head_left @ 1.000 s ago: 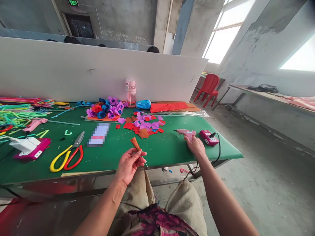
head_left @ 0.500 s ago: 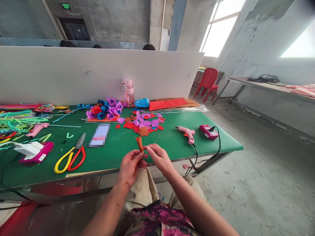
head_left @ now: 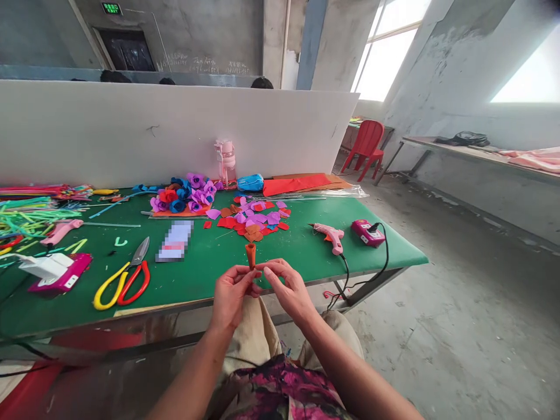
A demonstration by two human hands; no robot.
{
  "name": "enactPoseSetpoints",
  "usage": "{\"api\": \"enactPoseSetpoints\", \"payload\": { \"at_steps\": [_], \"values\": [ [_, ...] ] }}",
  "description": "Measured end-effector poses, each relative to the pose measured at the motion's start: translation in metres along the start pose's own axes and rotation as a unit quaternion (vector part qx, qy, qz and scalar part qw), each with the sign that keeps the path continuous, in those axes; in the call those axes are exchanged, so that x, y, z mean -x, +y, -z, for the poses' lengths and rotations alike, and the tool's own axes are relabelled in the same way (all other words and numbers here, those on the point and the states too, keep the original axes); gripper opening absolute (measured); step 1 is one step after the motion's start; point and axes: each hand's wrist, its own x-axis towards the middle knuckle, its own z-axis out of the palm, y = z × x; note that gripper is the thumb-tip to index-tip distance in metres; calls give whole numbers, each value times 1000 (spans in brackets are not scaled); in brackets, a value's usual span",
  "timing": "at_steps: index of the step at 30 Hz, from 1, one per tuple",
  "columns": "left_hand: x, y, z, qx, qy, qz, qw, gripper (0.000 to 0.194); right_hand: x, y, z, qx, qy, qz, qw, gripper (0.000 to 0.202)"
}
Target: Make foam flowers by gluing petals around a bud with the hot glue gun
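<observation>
A small orange-brown paper roll (head_left: 251, 255), narrow at the bottom and flared at its top, stands upright above the table's front edge. My left hand (head_left: 233, 293) pinches its lower end between thumb and fingers. From the other side, my right hand (head_left: 286, 287) has its thumb and forefinger closed at the same lower end; the fingertips partly hide it. Just beyond the roll lie loose paper petals (head_left: 258, 219) in purple, red and brown. Behind them to the left is a bunch of paper flowers (head_left: 186, 192) in purple, blue and red.
On the green table (head_left: 280, 251) are scissors (head_left: 126, 277), a pink glue gun (head_left: 330, 236) wired near a magenta power block (head_left: 367, 233), and a second glue gun (head_left: 62, 231) by colourful sticks. A pink bottle (head_left: 226, 163) stands before the white board (head_left: 175, 134).
The paper roll has turned from a slight lean to upright, its open top now facing me more. Both hands stay close together at its base. The view has shifted slightly.
</observation>
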Motion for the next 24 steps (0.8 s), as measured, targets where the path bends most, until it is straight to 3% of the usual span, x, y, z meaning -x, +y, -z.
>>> {"api": "enactPoseSetpoints", "payload": {
  "at_steps": [4,9,11,16,19,24],
  "values": [
    [0,3,5,11,36,-17,999,34,10,0,7,-38,36,-25,998,32],
    [6,0,13,38,3,44,998,36,15,13,9,-183,41,-144,972,36],
    [12,-3,14,43,-13,67,997,36,17,16,7,-210,46,-160,963,32],
    [27,-11,14,45,-29,84,995,35,25,23,0,-168,87,-124,974,32],
    [34,-17,14,49,-32,79,995,34,32,31,-4,-124,76,-98,984,29],
    [48,-28,13,58,-30,82,994,32,48,38,-13,25,73,73,994,25]
  ]
}}
